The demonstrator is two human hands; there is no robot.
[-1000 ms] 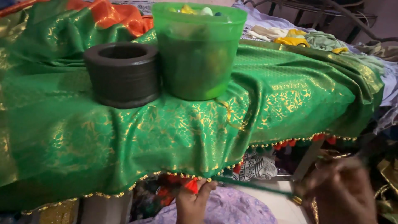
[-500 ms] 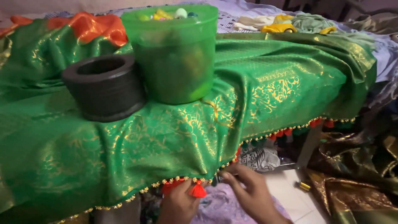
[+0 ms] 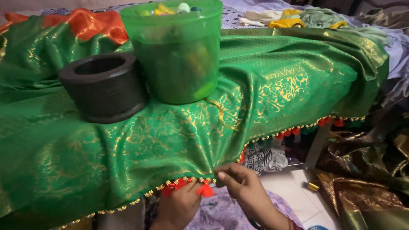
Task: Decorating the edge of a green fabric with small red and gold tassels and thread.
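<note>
Green brocade cloth (image 3: 179,140) with gold motifs, draped over the worktop so that its beaded border hangs along the near edge. On it stand 1 translucent green tub (image 3: 181,55) of small coloured items and, touching its left side, 1 black ring-shaped weight (image 3: 104,87); an orange cloth (image 3: 91,23) lies bunched behind them. At the border, the left hand (image 3: 181,204) is closed from below on a small red tassel (image 3: 205,190), while the right hand (image 3: 243,191) pinches the hem just beside that tassel between thumb and fingertips; whether it holds a needle or thread cannot be told. A judged risk: a hard downward pull on the hem could drag the slippery cloth forward and shift or tip the tub and weight, or snap the fine bead edging. Compared with 0.5 s ago, the right hand has risen from below the border to the hem itself, the left hand remains at the tassel, and the view sits slightly lower.
</note>
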